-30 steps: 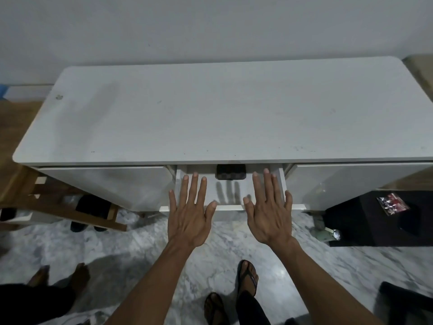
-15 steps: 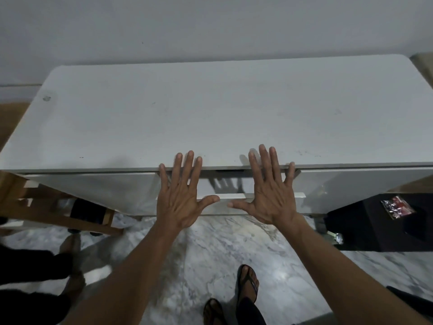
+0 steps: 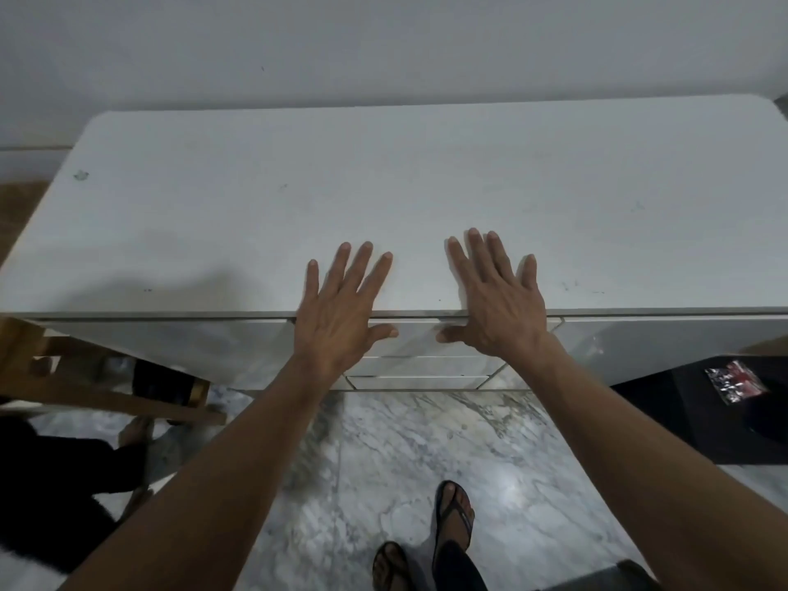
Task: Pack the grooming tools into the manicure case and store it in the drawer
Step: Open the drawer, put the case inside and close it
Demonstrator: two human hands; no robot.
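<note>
Head view: left hand point(image 3: 341, 311) and right hand point(image 3: 496, 302) flat, fingers straight and spread wide, holding nothing, over the front edge of the white table point(image 3: 383, 185); drawer point(image 3: 420, 341) between them pushed in, long axis left-right.

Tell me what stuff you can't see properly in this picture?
- Head view: the manicure case doesn't show; the shut drawer front would hide anything inside.
- Head view: the left hand and right hand cover the drawer's top corners; whether the palms touch the table can't be told.
- Head view: the red packet, right, is too small to read.
- Head view: the wooden frame, left, is cut off by the edge.
</note>
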